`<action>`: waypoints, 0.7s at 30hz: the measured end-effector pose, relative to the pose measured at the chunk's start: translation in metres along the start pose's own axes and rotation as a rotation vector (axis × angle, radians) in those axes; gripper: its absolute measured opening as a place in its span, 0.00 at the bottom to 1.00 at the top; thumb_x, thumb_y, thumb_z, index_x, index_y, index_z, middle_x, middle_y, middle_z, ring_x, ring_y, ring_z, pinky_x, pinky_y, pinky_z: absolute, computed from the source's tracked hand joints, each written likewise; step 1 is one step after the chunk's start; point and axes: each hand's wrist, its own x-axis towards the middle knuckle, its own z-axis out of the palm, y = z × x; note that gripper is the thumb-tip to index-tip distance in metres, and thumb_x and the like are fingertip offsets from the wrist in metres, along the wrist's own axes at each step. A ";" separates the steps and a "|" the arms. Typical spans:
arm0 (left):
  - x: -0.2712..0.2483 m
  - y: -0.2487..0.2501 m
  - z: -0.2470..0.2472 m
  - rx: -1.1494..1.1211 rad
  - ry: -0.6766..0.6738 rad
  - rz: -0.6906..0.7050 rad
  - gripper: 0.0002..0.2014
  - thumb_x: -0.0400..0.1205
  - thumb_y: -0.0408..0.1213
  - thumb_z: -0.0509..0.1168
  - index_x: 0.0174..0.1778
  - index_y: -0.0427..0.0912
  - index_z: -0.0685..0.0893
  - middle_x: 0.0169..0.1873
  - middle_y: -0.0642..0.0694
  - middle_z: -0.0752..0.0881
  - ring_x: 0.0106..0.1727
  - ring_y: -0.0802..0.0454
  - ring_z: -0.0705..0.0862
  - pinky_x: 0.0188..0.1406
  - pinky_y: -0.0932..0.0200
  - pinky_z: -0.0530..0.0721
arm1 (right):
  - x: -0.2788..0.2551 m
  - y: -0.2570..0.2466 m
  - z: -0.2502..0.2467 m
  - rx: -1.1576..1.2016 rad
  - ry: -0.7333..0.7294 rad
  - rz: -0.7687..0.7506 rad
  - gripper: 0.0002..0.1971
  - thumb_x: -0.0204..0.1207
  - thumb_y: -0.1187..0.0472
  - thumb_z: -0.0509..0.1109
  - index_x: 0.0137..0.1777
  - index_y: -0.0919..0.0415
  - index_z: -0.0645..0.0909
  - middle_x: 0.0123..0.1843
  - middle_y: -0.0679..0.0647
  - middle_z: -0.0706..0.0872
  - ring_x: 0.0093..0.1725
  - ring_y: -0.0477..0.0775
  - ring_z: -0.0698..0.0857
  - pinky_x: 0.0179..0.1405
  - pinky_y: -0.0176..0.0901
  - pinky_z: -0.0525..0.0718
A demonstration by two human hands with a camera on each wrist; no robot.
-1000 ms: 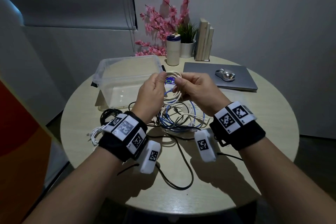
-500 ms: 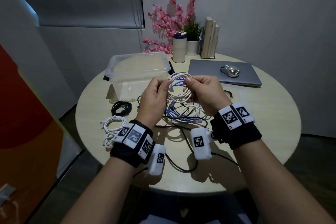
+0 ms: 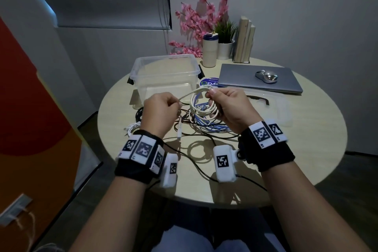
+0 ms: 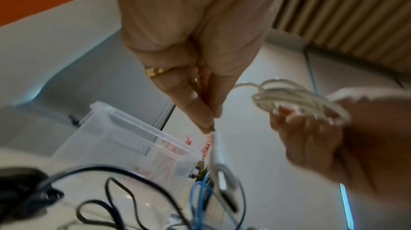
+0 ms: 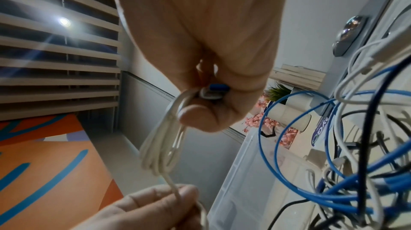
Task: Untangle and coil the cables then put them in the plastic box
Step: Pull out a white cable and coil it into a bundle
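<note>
Round pale wood table [image 3: 306, 129], dim room, grey wall behind. You're holding a white cable [image 3: 202, 104] above the table's middle, in front of the clear plastic box [image 3: 163, 71], which sits open at the back-left of the table.

Your right hand [image 3: 231, 108] grasps the coiled loops of that white cable, thumb and fingers curled round the bundle; the right wrist view shows the thumb clamping the loops [image 5: 164, 138]. Your left hand [image 3: 159, 110] pinches the free strand running off the coil, thumb against fingertips [image 4: 204, 119]. The strand's tail hangs below the left hand, its connector [image 3: 179, 132] dangling just over the tabletop.

Under your hands: a tangle of blue cable [image 3: 210, 125] mixed with black cables [image 3: 196, 135] and other white ones, lying on the table. A coiled black cable [image 3: 140, 113] and a white bundle [image 3: 132, 128] lie left of the tangle, near the table edge.

Back right: closed laptop [image 3: 259, 80] with a silver mouse [image 3: 266, 76] on top.
</note>
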 end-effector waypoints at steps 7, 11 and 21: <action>0.004 0.022 -0.013 -0.686 0.121 -0.187 0.02 0.80 0.22 0.64 0.45 0.31 0.82 0.36 0.36 0.85 0.31 0.54 0.86 0.29 0.71 0.83 | -0.003 0.003 0.009 -0.136 -0.108 -0.001 0.09 0.82 0.64 0.65 0.43 0.64 0.84 0.24 0.52 0.80 0.20 0.46 0.79 0.21 0.34 0.79; 0.008 0.026 -0.006 -0.872 0.096 -0.263 0.03 0.82 0.23 0.63 0.43 0.32 0.79 0.33 0.39 0.85 0.29 0.55 0.87 0.33 0.68 0.87 | -0.003 0.003 0.008 -0.130 -0.117 -0.017 0.09 0.81 0.63 0.65 0.46 0.65 0.85 0.29 0.56 0.82 0.24 0.49 0.79 0.25 0.37 0.78; 0.000 0.033 0.008 -1.026 -0.248 -0.508 0.07 0.83 0.25 0.60 0.42 0.32 0.83 0.28 0.39 0.89 0.27 0.53 0.88 0.23 0.63 0.86 | 0.009 0.002 0.014 -0.042 0.004 -0.080 0.08 0.81 0.66 0.65 0.44 0.67 0.84 0.36 0.67 0.84 0.28 0.55 0.82 0.24 0.38 0.81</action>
